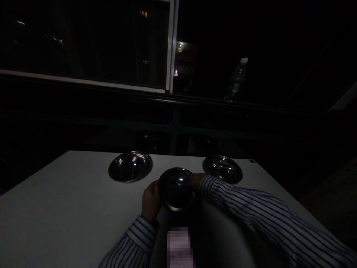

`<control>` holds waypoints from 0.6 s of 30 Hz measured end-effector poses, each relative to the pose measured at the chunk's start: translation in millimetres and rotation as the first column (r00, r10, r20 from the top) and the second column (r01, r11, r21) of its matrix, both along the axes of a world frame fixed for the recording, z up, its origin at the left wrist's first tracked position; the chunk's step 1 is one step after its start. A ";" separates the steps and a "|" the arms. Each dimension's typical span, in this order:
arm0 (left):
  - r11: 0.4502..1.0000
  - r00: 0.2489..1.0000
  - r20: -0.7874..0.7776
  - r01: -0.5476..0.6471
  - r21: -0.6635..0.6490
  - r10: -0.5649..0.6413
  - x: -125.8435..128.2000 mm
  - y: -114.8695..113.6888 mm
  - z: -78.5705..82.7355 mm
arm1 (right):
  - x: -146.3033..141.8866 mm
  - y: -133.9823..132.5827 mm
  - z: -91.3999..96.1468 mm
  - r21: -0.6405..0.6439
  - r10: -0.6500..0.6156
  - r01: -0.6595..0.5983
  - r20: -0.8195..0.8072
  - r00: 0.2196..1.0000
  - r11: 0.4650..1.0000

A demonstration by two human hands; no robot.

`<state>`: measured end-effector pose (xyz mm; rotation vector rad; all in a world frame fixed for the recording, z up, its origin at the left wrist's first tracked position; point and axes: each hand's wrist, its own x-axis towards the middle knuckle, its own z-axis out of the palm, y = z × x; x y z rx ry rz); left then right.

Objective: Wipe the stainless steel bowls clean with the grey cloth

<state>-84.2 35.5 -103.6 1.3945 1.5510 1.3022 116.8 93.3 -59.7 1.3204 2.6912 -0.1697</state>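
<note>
Both my hands hold a round steel bowl (pixel 176 190) over the near middle of a pale table (pixel 64 201). My left hand (pixel 150 199) is curled round the bowl's left rim. On the right rim, my right hand (pixel 195 180) grips with closed fingers. Both sleeves are striped. The scene is very dark, so fine finger detail is hard to see.
Two more steel plates lie on the table beyond the bowl, one at the left (pixel 130 166) and one at the right (pixel 222 168). A plastic water bottle (pixel 236 80) stands on a ledge behind. A window frame (pixel 170 44) rises at the back.
</note>
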 end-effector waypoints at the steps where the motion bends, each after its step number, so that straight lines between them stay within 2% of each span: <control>1: 1.000 1.000 0.000 0.013 0.002 -0.013 0.2 0.8 0.1 | 3.3 4.6 4.4 0.013 0.011 -0.011 -0.004 1.000 1.000; 3: 0.999 0.999 -0.004 0.038 0.011 -0.038 0.0 2.6 0.8 | -3.6 14.4 11.4 0.051 0.037 -0.035 -0.038 0.999 0.998; 5: 0.998 0.998 -0.009 0.062 0.020 -0.061 -0.6 4.3 2.0 | -24.0 24.0 15.0 0.083 0.074 -0.066 -0.099 0.992 0.994; 7: 0.997 0.998 -0.011 0.070 0.020 -0.070 -1.3 5.5 3.1 | -45.2 32.9 15.2 0.074 0.130 -0.120 -0.158 0.979 0.990; 9: 0.998 0.998 -0.010 0.062 0.012 -0.062 -1.7 5.8 3.6 | -52.8 39.8 13.6 0.043 0.127 -0.121 -0.203 0.971 0.992; 11: 0.999 0.999 -0.003 0.047 -0.002 -0.047 -1.6 5.4 3.1 | -39.8 41.2 11.5 0.010 0.062 -0.062 -0.250 0.966 0.998; 13: 0.999 1.000 0.008 0.029 -0.015 -0.029 -1.0 4.7 1.8 | -11.1 33.0 9.4 -0.024 -0.033 0.027 -0.311 0.950 0.999; 16: 0.999 1.000 0.031 0.000 -0.033 0.001 0.7 3.8 -0.6 | 31.3 1.6 3.8 -0.087 -0.163 0.138 -0.434 0.886 0.987; 18: 0.999 0.999 0.049 -0.021 -0.043 0.023 2.2 3.4 -1.9 | 40.8 -25.7 -4.4 -0.154 -0.232 0.177 -0.531 0.815 0.972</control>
